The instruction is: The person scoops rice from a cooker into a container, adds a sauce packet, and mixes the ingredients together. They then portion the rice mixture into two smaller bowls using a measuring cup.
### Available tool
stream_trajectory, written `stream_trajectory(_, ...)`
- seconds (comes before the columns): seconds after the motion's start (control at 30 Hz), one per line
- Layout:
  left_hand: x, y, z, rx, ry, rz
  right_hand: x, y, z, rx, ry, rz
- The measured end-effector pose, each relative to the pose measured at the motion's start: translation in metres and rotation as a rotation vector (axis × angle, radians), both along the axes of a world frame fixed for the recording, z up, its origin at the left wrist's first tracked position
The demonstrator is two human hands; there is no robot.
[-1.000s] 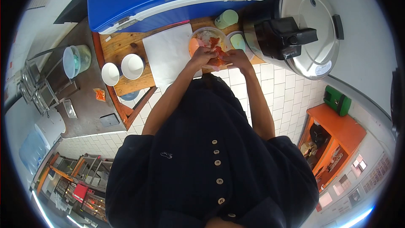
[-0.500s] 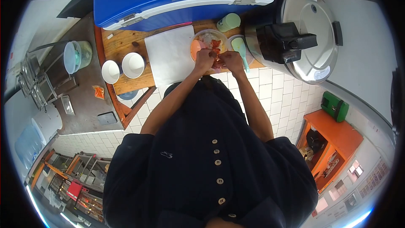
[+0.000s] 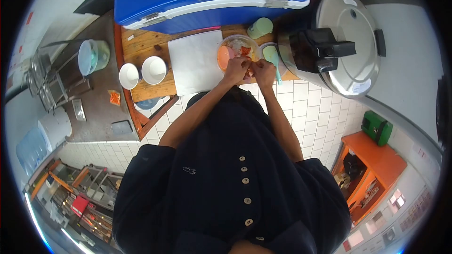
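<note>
A round clear container (image 3: 238,38) stands at the table's front edge with pale food, red pieces (image 3: 245,51) and an orange cup (image 3: 224,56) in it. Over its near side my left hand (image 3: 238,69) and my right hand (image 3: 263,71) are close together. Both have bent, closed fingers around something small and reddish, mostly hidden, whose kind I cannot make out. Just right of them, a pale green spatula-like utensil (image 3: 271,58) rests on another round container (image 3: 284,67). Behind stands a pale green cup (image 3: 260,28).
White paper (image 3: 195,61) lies left of the container, beside two white paper cups (image 3: 154,70), (image 3: 128,76). A blue cooler (image 3: 212,0) fills the back. At right stands a large steel cooker (image 3: 351,42). An orange packet (image 3: 114,97) lies on the left counter.
The camera view has shifted slightly, so the scene sits a little lower and to the right. My hands have drawn closer together over the container, with less of the red stuff showing between them.
</note>
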State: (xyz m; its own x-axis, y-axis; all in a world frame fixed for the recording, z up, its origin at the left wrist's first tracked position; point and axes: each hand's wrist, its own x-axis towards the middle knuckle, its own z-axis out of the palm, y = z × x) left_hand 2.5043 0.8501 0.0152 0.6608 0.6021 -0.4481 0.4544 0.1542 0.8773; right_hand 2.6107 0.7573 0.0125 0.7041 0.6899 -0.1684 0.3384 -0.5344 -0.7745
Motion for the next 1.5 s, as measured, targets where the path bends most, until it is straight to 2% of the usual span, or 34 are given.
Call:
stream_trajectory(0.1,-0.005,0.005,0.005,-0.158,-0.113,-0.02,0.009,-0.003,-0.014,0.051,-0.064,-0.037)
stream_trajectory(0.13,-0.007,0.009,0.011,-0.126,-0.092,-0.07,0.011,-0.002,-0.007,0.048,0.053,-0.052)
stream_trajectory(0.23,-0.02,0.007,0.016,0.091,-0.187,-0.048,0.015,-0.009,0.014,0.066,0.381,-0.065)
stream_trajectory(0.27,-0.025,0.007,0.015,0.209,-0.14,-0.039,0.014,-0.013,0.017,0.086,0.449,-0.06)
stream_trajectory(0.4,-0.053,0.007,0.03,0.204,-0.244,0.104,0.001,-0.024,0.04,0.164,0.61,0.003)
stream_trajectory(0.5,-0.098,0.017,0.056,0.172,-0.291,0.172,-0.018,-0.03,0.052,0.228,0.391,-0.085)
stream_trajectory(0.6,-0.188,0.018,0.043,0.211,-0.221,0.479,-0.044,-0.028,0.058,0.324,0.246,-0.188)
stream_trajectory(0.7,-0.305,0.015,0.011,0.094,-0.152,0.873,-0.091,-0.005,0.063,0.296,0.238,-0.079)
stream_trajectory(0.77,-0.371,0.009,-0.033,-0.045,-0.122,1.2,-0.127,0.014,0.043,0.259,0.208,0.03)
stream_trajectory(0.87,-0.43,0.021,-0.1,-0.147,-0.214,1.308,-0.19,0.047,0.03,0.153,0.331,0.167)
stream_trajectory(0.97,-0.426,0.049,-0.074,-0.323,-0.349,1.405,-0.238,0.065,0.019,0.096,0.409,0.332)
stream_trajectory(1.0,-0.433,0.052,-0.076,-0.442,-0.35,1.365,-0.25,0.069,0.026,0.036,0.427,0.369)
stream_trajectory(1.1,-0.445,0.048,-0.054,-0.438,-0.011,1.225,-0.273,0.071,0.036,-0.066,0.398,0.456)
stream_trajectory(1.13,-0.455,0.043,-0.068,-0.063,0.14,1.092,-0.277,0.069,0.036,-0.086,0.377,0.473)
stream_trajectory(1.17,-0.471,0.042,-0.082,0.09,0.158,1.087,-0.279,0.067,0.035,-0.089,0.378,0.463)
stream_trajectory(1.23,-0.492,0.055,-0.039,0.394,0.192,1.05,-0.279,0.059,0.034,-0.096,0.382,0.429)
stream_trajectory(1.3,-0.513,0.093,-0.019,0.536,0.126,1.171,-0.278,0.053,0.035,-0.111,0.384,0.379)
stream_trajectory(1.37,-0.548,0.138,-0.03,0.926,0.551,1.038,-0.275,0.047,0.031,-0.078,0.387,0.349)
stream_trajectory(1.43,-0.567,0.163,-0.041,0.879,0.725,0.96,-0.273,0.045,0.032,-0.083,0.383,0.317)
stream_trajectory(1.5,-0.59,0.179,-0.053,0.717,0.784,0.754,-0.268,0.041,0.033,-0.059,0.378,0.278)
